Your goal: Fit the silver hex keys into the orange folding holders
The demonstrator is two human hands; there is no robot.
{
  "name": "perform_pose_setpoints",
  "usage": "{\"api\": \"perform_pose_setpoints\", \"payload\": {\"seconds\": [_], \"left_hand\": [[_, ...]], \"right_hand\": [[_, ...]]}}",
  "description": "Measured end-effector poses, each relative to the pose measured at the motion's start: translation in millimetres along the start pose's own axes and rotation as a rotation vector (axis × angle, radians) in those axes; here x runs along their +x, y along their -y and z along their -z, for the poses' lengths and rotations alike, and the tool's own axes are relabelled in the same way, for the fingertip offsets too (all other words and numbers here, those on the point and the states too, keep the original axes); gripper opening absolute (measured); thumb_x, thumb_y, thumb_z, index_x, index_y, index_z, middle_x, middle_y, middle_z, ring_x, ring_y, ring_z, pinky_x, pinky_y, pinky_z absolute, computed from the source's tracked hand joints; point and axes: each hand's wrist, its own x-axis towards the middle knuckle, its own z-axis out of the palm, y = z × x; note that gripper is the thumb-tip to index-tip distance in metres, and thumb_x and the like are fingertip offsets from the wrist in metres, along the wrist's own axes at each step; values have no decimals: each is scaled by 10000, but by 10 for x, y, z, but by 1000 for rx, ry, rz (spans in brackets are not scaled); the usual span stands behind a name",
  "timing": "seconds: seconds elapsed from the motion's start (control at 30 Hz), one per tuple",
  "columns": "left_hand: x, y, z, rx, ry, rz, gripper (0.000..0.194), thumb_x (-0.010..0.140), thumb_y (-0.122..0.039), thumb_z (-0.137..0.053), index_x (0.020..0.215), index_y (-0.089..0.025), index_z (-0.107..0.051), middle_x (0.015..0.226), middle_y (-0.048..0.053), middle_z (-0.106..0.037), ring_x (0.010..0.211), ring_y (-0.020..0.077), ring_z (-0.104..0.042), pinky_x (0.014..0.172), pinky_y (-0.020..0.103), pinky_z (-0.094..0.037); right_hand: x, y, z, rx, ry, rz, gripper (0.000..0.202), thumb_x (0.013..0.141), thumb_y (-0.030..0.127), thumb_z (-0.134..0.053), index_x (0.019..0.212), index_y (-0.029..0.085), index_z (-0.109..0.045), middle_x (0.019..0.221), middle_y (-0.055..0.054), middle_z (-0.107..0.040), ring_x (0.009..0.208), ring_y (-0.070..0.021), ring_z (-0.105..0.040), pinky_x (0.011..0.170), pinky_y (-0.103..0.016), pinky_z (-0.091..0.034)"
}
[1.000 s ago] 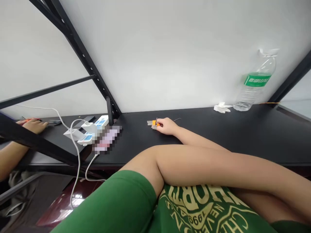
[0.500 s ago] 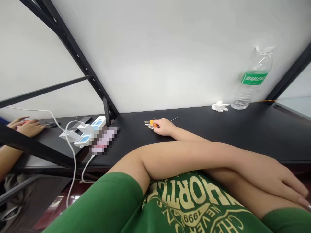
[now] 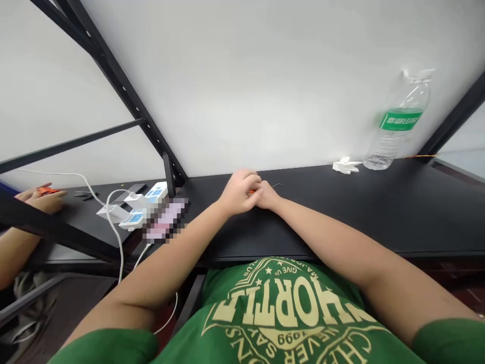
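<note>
Both my hands meet over the black tabletop around a hex key set, whose orange holder shows only as a small patch between the fingers. My left hand curls over it from the left, covering the metal keys. From the other side my right hand is closed round the holder, its fingers mostly hidden behind the left hand. Just past the right hand lies a loose hex key on the table, partly covered by that hand.
A clear bottle and a crumpled white tissue stand by the wall at right. Left are a phone, a white power strip, cables and a black rack post. Another person's hands hold something orange beyond it.
My left arm, earlier crossed over the right forearm with its hand at far right, has swung left. Its hand now covers the hex key set that my right hand was holding.
</note>
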Motion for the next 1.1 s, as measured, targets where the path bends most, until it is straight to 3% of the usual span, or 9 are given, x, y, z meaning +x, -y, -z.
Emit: {"api": "perform_pose_setpoints", "payload": {"seconds": [0.07,0.17,0.27,0.37,0.5,0.67,0.87,0.97,1.1], "left_hand": [[-170,309,54,99,28,-46,453,845,-408,-714,1229,-185,-622,1291,149,-646,1213,324,-581,1090,487,-452],[-283,469,-7,116,173,-59,661,809,-470,-781,1356,-185,-543,1306,144,-652,1174,310,-624,1026,445,-505],[-268,419,-131,95,171,43,594,844,-438,-759,1347,-217,-535,1252,106,-695,1103,276,-686,948,388,-543],[-260,366,-207,60,175,132,597,868,-427,-736,1378,-223,-504,1143,70,-741,994,248,-734,858,344,-564],[-298,365,-208,143,181,114,567,861,-403,-735,1357,-211,-540,1094,67,-761,957,244,-747,821,321,-557],[-303,345,-213,279,147,89,604,879,-396,-685,1445,-255,-528,1083,42,-770,953,233,-745,797,299,-535],[-302,398,-204,290,69,100,573,861,-376,-667,1421,-289,-589,1010,8,-776,887,204,-737,767,279,-506],[-301,434,-175,300,56,175,425,845,-391,-669,1253,-270,-665,918,4,-765,825,206,-725,725,282,-490],[-296,449,-171,359,83,206,301,851,-401,-656,1114,-257,-683,886,17,-757,816,224,-725,726,299,-487]], "right_hand": [[39,-20,34,41,-28,-11,260,834,394,-558,652,211,-526,586,27,-472,615,-146,-415,598,-280,-290],[100,-61,120,121,-107,-33,319,834,420,-531,595,215,-480,559,32,-424,595,-137,-385,583,-281,-290],[107,-86,181,171,-202,-58,404,854,460,-485,536,223,-405,541,29,-389,574,-132,-374,568,-287,-286],[78,-66,186,195,-237,-148,520,915,575,-452,545,211,-486,557,4,-487,586,-151,-473,583,-291,-348],[81,-24,179,261,-183,-291,670,954,738,-405,572,209,-555,577,-39,-586,584,-171,-569,577,-284,-425],[129,-6,225,478,-129,-401,615,958,727,-482,650,203,-580,539,-25,-557,439,-135,-480,438,-276,-381],[104,22,295,505,-172,-235,303,946,461,-579,829,194,-663,589,13,-563,487,-124,-479,489,-257,-407],[76,8,307,243,-142,-65,194,894,360,-599,809,202,-672,708,-2,-632,639,-153,-561,638,-286,-468],[57,6,314,-109,-126,115,189,890,301,-566,747,198,-635,834,-30,-633,773,-175,-578,746,-307,-448]]}}
